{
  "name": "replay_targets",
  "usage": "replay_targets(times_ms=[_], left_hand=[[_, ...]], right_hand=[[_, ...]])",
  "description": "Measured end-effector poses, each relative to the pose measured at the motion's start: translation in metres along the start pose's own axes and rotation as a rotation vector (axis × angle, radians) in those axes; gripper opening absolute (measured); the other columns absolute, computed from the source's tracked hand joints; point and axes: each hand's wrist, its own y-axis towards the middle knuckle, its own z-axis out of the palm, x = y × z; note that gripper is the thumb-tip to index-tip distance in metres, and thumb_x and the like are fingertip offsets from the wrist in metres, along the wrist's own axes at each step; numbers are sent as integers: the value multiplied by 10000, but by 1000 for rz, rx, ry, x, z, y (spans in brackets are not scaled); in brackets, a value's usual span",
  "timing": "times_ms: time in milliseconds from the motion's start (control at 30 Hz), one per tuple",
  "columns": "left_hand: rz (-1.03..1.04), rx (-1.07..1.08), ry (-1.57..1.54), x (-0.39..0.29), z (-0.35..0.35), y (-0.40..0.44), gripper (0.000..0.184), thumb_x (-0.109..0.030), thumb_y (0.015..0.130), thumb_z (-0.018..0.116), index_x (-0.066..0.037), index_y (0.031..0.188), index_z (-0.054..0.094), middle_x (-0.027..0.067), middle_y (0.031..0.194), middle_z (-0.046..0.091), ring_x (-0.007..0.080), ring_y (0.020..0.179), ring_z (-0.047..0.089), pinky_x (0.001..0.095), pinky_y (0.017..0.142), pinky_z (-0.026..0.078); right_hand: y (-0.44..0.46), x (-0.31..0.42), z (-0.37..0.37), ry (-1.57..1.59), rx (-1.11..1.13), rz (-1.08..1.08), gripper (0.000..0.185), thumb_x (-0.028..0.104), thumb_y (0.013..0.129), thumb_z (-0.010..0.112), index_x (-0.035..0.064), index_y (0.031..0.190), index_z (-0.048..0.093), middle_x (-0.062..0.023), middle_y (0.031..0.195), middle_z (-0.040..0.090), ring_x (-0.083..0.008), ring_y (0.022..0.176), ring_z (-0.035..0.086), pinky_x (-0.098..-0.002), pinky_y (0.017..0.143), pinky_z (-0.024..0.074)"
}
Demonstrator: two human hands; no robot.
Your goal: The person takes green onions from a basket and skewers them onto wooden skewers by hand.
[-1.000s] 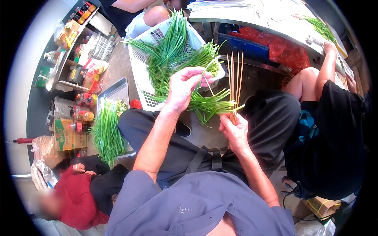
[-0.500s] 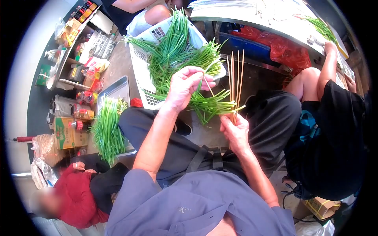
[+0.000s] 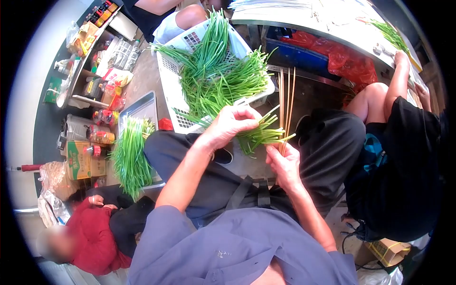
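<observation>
My right hand (image 3: 285, 164) is closed round several thin wooden skewers (image 3: 288, 97), which point up and away from me. A bunch of green chives (image 3: 259, 136) lies across the skewers, its pale cut ends just above my right fingers. My left hand (image 3: 231, 126) pinches chive stalks at the left side of this bunch, thumb and forefinger together. How the stalks are fixed to the skewers cannot be made out. Beyond my hands, a white plastic basket (image 3: 167, 78) holds a heap of loose chives (image 3: 223, 83).
On my left, a metal tray (image 3: 151, 107) bears a bundle of chives (image 3: 133, 159). Bottles and packets crowd the shelf (image 3: 88, 103). A person in red (image 3: 97, 232) sits lower left; another in black (image 3: 394, 175) sits right, by a white table (image 3: 327, 26).
My left hand has come down from above the bunch to its left side, bringing a stalk with it. My right hand still grips the skewers in nearly the same place.
</observation>
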Motion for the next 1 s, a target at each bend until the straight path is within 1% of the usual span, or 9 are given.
replay_targets(times_ms=[33, 167, 200, 267, 467, 767, 833, 900, 1000], left_hand=[[21, 26, 89, -8, -3, 0, 108, -53, 824, 679, -24, 928, 688, 20, 956, 676, 102, 873, 607, 262, 862, 461], [235, -328, 398, -8, -42, 35, 101, -30, 824, 642, -8, 911, 687, 7, 883, 669, 77, 792, 587, 223, 732, 476], [236, -327, 398, -6, -47, 43, 101, -30, 824, 642, -8, 911, 687, 7, 883, 669, 77, 792, 587, 223, 732, 476], [323, -326, 689, 0, -52, 61, 92, -36, 820, 643, -14, 897, 687, 7, 854, 664, 62, 757, 572, 221, 687, 465], [342, -146, 895, 14, -61, 88, 130, -44, 763, 635, 8, 878, 667, 46, 771, 635, 106, 723, 574, 254, 661, 466], [264, 1, 862, 10, -76, 89, 77, -58, 773, 642, -1, 824, 644, 34, 762, 615, 102, 697, 555, 257, 633, 459], [464, -55, 875, 11, -79, 89, 69, -61, 784, 634, -11, 832, 633, 20, 787, 610, 102, 702, 545, 246, 653, 451], [279, -148, 700, -2, -79, 82, 62, -47, 834, 601, -26, 890, 616, 17, 838, 641, 99, 745, 566, 238, 746, 452], [454, -217, 260, -25, -68, 69, 86, -53, 913, 576, -41, 998, 590, 75, 832, 671, 146, 814, 640, 277, 776, 491]], right_hand=[[0, -1, -2, -14, 1, 11, 128, 151, 905, 630, 49, 976, 662, 22, 631, 569, -21, 501, 434, -173, 466, 309], [4, 2, -4, 10, -20, 24, 127, 150, 909, 627, 49, 979, 659, 23, 630, 566, -16, 497, 425, -170, 461, 303], [5, 0, -6, 19, -20, 24, 130, 152, 910, 627, 49, 982, 658, 23, 631, 567, -16, 498, 423, -169, 462, 304], [6, 1, -6, 28, -23, 22, 134, 154, 911, 627, 48, 986, 657, 22, 632, 567, -15, 499, 422, -169, 464, 304], [7, 2, -8, 16, -39, 30, 144, 158, 910, 625, 44, 992, 653, 22, 637, 568, -16, 513, 426, -167, 474, 308], [9, -1, -10, 23, -57, 25, 155, 170, 908, 626, 45, 995, 651, 20, 636, 567, -17, 487, 401, -169, 459, 299], [9, -1, -10, 23, -51, 37, 161, 174, 909, 625, 45, 1002, 650, 19, 635, 566, -16, 481, 395, -167, 452, 295], [9, 0, -9, 37, -55, 39, 163, 174, 910, 624, 44, 1004, 650, 19, 634, 566, -16, 481, 396, -166, 451, 294], [9, 2, -9, 39, -48, 31, 163, 172, 912, 621, 43, 1007, 649, 20, 633, 565, -16, 483, 398, -166, 451, 294]])
